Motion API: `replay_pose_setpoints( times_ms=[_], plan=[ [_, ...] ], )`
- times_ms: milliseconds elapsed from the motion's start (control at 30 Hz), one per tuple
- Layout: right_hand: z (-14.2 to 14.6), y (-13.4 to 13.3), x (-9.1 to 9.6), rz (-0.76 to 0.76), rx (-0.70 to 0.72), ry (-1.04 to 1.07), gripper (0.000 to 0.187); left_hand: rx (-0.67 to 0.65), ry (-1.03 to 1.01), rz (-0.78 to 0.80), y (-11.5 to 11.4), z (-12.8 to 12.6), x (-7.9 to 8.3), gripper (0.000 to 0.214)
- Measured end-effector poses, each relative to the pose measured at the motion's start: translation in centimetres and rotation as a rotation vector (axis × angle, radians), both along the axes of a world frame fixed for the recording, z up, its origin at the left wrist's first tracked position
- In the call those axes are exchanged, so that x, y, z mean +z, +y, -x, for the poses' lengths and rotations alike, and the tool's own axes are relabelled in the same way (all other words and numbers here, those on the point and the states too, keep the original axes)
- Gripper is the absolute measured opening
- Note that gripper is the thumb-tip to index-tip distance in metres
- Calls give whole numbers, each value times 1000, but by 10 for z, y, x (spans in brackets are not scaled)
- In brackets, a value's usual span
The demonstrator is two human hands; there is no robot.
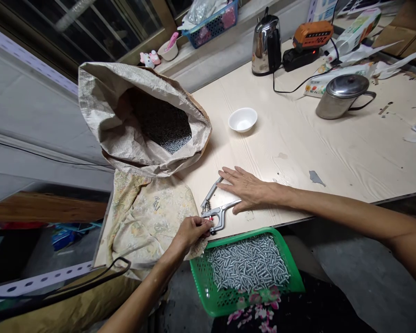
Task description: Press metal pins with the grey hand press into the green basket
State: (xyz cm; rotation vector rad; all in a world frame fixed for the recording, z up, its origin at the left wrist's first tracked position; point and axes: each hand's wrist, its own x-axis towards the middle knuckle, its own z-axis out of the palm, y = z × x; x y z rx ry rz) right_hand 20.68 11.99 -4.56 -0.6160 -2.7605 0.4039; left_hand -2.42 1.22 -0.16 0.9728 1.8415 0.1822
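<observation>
Grey hand-press pliers [222, 215] with a spring and a small red part lie near the table's front edge, their handles apart. My left hand [194, 230] is closed in a pinch at the jaw end of the pliers; whatever is between its fingertips is too small to make out. Over the handle ends rests my right hand [247, 187], fingers stretched and spread, touching the handles without wrapping round them. Just below the jaw, a green basket [198, 277] holds many small silver metal pieces [247, 263]. A few similar pieces [156, 203] lie on a patterned cloth [131, 231] to the left.
A large open sack [100, 111] with more metal pieces stands at the back left. Behind the pliers is a white bowl [242, 120]. Farther right are a kettle [266, 44], an orange battery on a charger [313, 34], and a lidded metal mug [343, 97].
</observation>
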Motion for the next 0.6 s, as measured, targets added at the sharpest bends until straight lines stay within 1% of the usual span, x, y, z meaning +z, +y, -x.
replay_pose_setpoints(
  times_ms=[33, 100, 267, 367, 500, 567, 600],
  plan=[
    [0, 4, -1, 11, 10, -29, 94, 3, -1, 3, 0, -1, 0, 39],
    [2, 12, -2, 39, 38, -84, 97, 13, -1, -1, 0, -1, 1, 38],
    [6, 24, 5, 74, 66, -116, 93, 26, -19, -22, -2, -1, -2, 35],
    [8, 22, 12, 73, 47, -142, 85, 29, -21, -35, -2, -1, -4, 37],
    [10, 14, 20, 63, -1, -187, 67, 21, -5, -22, -2, -2, -2, 37],
    [9, 9, 22, 64, -15, -199, 59, -42, 59, -13, -4, -4, 2, 35],
    [9, 7, 22, 66, -15, -198, 55, -99, 130, -42, -5, -6, 4, 34]
  ],
)
